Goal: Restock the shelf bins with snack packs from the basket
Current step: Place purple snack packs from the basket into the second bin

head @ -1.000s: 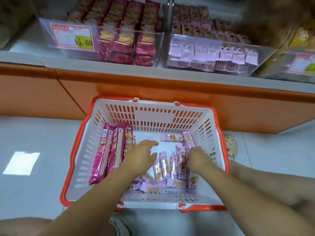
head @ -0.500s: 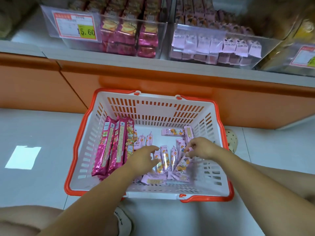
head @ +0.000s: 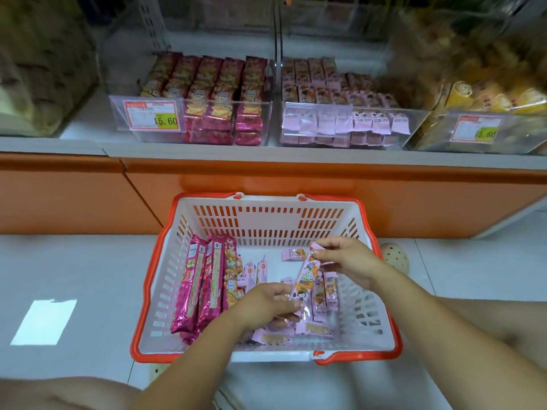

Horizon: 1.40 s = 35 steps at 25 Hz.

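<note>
Over the basket (head: 266, 220), the right hand (head: 346, 261) pinches the top of a pink snack pack (head: 307, 276). The left hand (head: 266, 306) grips its lower end.

Head-worn camera looks steeply down, close over the basket (head: 268, 355), facing the shelf bins (head: 349, 125)

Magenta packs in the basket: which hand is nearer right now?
Left. The left hand is just right of the magenta packs, gripping the low end of a pink pack; the right hand pinches its top end, farther right.
</note>
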{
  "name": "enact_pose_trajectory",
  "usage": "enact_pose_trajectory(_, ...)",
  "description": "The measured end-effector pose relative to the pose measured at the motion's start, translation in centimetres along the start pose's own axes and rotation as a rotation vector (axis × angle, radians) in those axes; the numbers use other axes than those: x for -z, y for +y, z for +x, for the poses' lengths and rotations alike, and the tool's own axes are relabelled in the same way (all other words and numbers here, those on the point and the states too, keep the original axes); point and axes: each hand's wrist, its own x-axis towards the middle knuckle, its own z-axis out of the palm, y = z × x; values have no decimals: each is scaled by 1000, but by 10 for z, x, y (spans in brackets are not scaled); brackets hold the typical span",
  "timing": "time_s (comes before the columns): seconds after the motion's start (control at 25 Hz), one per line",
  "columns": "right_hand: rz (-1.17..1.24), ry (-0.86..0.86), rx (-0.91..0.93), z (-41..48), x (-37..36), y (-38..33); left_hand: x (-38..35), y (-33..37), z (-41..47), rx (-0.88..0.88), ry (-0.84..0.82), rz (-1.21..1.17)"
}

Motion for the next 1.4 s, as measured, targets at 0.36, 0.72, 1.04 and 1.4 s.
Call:
enact_pose_trajectory(0.36, 185, -74, 69, -45, -23, -27, -1, 52, -30, -192, 129, 81)
enact_pose_trajectory(0.72, 51, 258, 602, -70, 34, -201, 63, 234, -73, -773, 634, 611)
enact_pose_trajectory(1.04, -234, 672, 645, 54, 87, -300, 98, 284, -19, -803, 857, 926)
enact_pose_trajectory(1.4, -741, 725, 125, 144, 98, -299, 114, 286, -7, -837, 768, 835)
